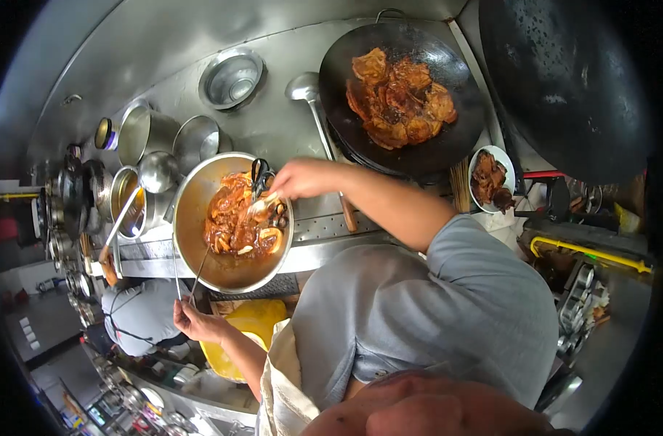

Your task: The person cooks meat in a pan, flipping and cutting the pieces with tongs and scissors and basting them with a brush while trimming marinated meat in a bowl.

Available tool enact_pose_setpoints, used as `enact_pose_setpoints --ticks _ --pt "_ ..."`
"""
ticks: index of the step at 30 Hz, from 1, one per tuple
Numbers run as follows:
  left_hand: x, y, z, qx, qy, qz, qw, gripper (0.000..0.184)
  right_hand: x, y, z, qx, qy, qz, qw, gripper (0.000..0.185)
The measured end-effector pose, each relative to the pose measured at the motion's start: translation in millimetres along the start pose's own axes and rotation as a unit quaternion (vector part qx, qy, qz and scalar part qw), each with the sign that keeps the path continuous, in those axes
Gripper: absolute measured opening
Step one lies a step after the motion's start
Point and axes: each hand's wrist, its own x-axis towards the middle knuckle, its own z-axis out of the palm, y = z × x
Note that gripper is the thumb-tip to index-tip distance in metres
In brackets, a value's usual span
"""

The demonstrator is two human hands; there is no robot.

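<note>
A large metal bowl (188, 256) holds pieces of food coated in red-brown sauce (233, 218), some of them pale. My right hand (296, 179) reaches over its right rim, fingers closed on a pale, sauce-streaked piece of food (261, 208). Right beside those fingertips, black looped handles, seemingly of scissors (259, 176), stick up from the food. Below the bowl's lower left edge, my left hand (197, 321) is closed around thin metal tongs (176, 270). One arm of the tongs reaches over the bowl's rim to the sauce; the other stands apart from it.
At the upper right, a black wok (338, 62) contains browned, sauced slices. A long-handled ladle (318, 116) lies beside it. Metal pots (144, 134), another ladle (158, 172) and an oil container (130, 225) crowd the left. A white bowl of dark meat (489, 178) sits right. Another person (139, 316) is lower left.
</note>
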Motion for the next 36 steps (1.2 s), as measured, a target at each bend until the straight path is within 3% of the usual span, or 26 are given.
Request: enact_pose_setpoints --ticks 2,4,6,10,11,13,14,16,17,18,20,21,22,24,25,27,28,31,33,34,36 --pt "0 1 0 0.037 -0.006 0.023 0.999 0.014 -27 42 -30 0.234 0.087 0.044 0.967 0.027" --pt "-4 7 5 0.068 0.001 0.022 0.997 0.013 -67 65 -77 0.197 0.173 0.02 0.965 0.027" --pt "-8 10 5 0.08 -0.001 0.011 0.997 0.013 -102 75 -121 0.149 0.263 0.119 0.946 0.026" --pt "-12 16 9 0.097 -0.006 0.009 0.995 0.013 -112 157 -188 -0.04 0.444 0.223 0.867 0.022" --pt "-14 18 13 0.098 -0.007 0.011 0.995 0.013 -103 174 -197 -0.038 0.444 0.224 0.867 0.022" --pt "-17 24 24 0.102 -0.023 0.003 0.994 0.014 -88 203 -210 -0.228 0.339 0.368 0.835 0.022" --pt "-19 25 30 0.102 -0.021 0.003 0.995 0.014 -84 215 -221 -0.229 0.339 0.366 0.836 0.022" --pt "-17 30 31 0.105 -0.042 0.023 0.993 0.016 -83 216 -224 -0.214 0.297 0.501 0.784 0.032" --pt "-16 29 30 0.105 -0.045 0.025 0.993 0.016 -90 217 -218 -0.231 0.366 0.457 0.777 0.033" --pt "-15 27 29 0.106 -0.045 0.024 0.993 0.016 -88 227 -215 -0.231 0.365 0.458 0.777 0.033" --pt "-14 20 30 0.098 -0.05 0.024 0.994 0.015 -84 262 -201 -0.214 0.515 0.374 0.741 0.032" --pt "-15 18 33 0.097 -0.054 0.02 0.994 0.015 -81 267 -192 -0.232 0.499 0.367 0.75 0.032" --pt "-17 19 39 0.09 -0.06 0.011 0.994 0.015 -86 200 -182 -0.112 0.489 0.401 0.766 0.035" --pt "-16 18 44 0.08 -0.065 0.001 0.995 0.014 -77 201 -164 -0.142 0.422 0.372 0.815 0.035" --pt "-15 17 45 0.095 -0.068 0.01 0.993 0.014 -81 198 -164 -0.145 0.423 0.373 0.813 0.035" --pt "-14 15 43 0.109 -0.067 0.017 0.992 0.014 -94 192 -169 -0.283 0.273 0.303 0.868 0.03" --pt "-14 15 40 0.108 -0.065 0.016 0.992 0.014 -99 202 -176 -0.286 0.273 0.301 0.868 0.03" --pt "-14 13 36 0.076 -0.066 0.0 0.995 0.014 -120 230 -199 -0.237 0.311 0.345 0.853 0.026" --pt "-15 10 35 0.045 -0.067 -0.013 0.997 0.015 -130 225 -208 -0.192 0.374 0.453 0.786 0.027" --pt "-15 7 35 0.069 -0.062 -0.006 0.996 0.015 -130 221 -203 -0.196 0.374 0.45 0.787 0.027" --pt "-14 -3 27 0.096 -0.056 0.0 0.994 0.016 -119 214 -178 -0.252 0.516 0.364 0.733 0.029"
